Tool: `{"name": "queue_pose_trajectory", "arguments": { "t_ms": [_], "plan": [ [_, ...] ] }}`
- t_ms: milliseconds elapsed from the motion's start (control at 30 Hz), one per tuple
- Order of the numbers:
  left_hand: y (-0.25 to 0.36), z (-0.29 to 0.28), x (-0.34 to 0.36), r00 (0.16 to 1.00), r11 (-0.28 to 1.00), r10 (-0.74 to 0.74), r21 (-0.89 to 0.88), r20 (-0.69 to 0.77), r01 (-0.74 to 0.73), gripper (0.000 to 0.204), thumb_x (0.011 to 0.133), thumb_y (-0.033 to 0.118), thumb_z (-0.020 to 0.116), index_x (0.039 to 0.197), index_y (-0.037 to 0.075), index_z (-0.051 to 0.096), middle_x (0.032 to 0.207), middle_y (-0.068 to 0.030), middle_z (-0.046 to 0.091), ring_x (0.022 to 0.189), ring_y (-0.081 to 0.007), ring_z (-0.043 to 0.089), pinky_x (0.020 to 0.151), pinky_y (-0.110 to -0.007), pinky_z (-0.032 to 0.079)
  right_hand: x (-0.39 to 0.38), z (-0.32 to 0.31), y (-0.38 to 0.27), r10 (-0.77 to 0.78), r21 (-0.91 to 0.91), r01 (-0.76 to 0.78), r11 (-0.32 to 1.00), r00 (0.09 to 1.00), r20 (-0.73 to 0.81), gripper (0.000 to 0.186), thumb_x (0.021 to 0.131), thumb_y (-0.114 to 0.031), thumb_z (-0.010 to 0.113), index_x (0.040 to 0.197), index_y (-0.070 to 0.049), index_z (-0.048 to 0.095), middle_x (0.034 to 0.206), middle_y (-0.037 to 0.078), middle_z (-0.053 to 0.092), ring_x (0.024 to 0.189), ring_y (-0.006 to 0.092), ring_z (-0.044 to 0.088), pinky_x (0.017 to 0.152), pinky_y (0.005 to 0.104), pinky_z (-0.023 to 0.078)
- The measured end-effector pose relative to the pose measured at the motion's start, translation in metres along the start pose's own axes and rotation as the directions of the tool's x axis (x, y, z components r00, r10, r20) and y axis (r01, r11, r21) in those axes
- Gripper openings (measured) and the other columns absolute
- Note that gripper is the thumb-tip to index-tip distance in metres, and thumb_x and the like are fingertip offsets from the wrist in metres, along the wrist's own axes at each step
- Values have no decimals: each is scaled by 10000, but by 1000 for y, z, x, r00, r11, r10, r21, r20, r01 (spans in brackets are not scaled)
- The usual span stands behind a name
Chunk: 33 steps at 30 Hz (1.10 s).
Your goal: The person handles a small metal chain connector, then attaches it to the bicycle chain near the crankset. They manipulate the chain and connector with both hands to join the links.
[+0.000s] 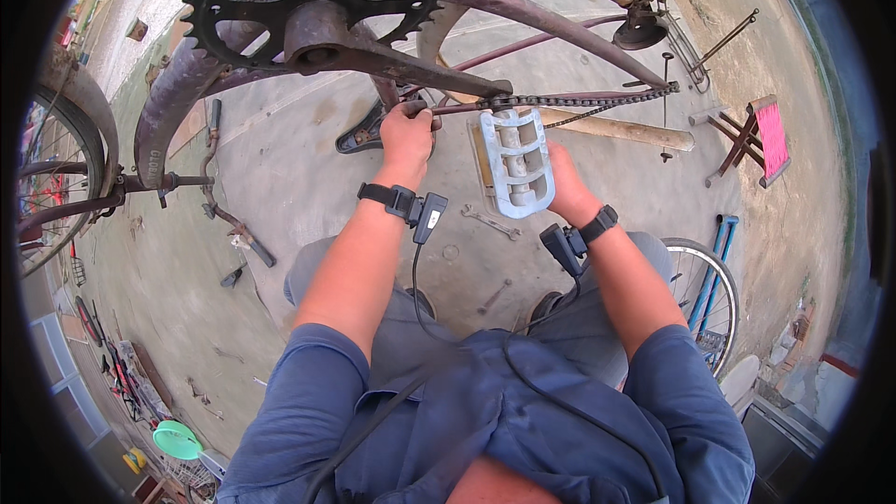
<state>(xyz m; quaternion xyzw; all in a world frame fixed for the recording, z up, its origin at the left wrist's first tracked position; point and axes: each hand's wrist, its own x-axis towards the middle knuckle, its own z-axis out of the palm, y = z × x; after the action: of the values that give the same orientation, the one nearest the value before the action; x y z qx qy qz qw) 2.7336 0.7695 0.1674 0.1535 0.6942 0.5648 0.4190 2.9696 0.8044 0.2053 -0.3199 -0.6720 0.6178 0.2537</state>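
Note:
A worn purple bicycle frame stands upside down before me, its dark saddle near the ground. My left hand is closed round a thin frame tube below the crank arm. At that arm's end hangs a silver-grey pedal. My right hand grips the pedal from its right side, most of the fingers hidden behind it. Above sits a black toothed chainring. The dark chain runs right from behind the pedal toward the rear frame end.
A spanner lies on the concrete between my arms, and a second spanner nearer my feet. Handlebars rest at left. At right are a folding stool with a pink seat, a wooden plank and a loose wheel.

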Motion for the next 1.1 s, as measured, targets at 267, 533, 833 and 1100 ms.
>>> {"name": "queue_pose_trajectory", "arguments": {
  "t_ms": [267,533,833,1100],
  "plan": [
    [-40,-4,68,860,738,446,442,247,-510,192,893,115,644,995,-48,643,880,-161,722,821,-208,697,732,-354,525,-23,-13,6,330,28,-330,944,932,-150,183,917,-88,678,1079,-4,665,933,73,691,802,137,635,730,304,529],
    [-41,3,78,983,910,145,374,111,-177,212,996,205,605,1142,53,629,861,-28,646,660,-79,579,524,-223,455,-26,-23,-6,261,44,-257,965,959,-108,220,902,-125,676,1089,-9,669,954,107,705,825,183,657,749,341,540],
    [-45,-6,96,886,627,391,632,250,-455,188,966,141,600,1095,6,630,803,-73,636,550,-116,574,435,-267,421,-27,-34,-4,146,-6,-148,989,981,-129,176,918,-88,690,1066,2,661,843,31,644,707,88,560,646,278,497],
    [-24,3,73,853,623,411,584,321,-520,253,967,92,611,1167,-61,597,942,-103,648,635,-116,596,527,-281,500,-34,-40,-1,113,10,-113,994,981,-157,170,916,-105,686,1054,-5,671,777,34,640,675,94,561,610,287,485]
  ]
}}
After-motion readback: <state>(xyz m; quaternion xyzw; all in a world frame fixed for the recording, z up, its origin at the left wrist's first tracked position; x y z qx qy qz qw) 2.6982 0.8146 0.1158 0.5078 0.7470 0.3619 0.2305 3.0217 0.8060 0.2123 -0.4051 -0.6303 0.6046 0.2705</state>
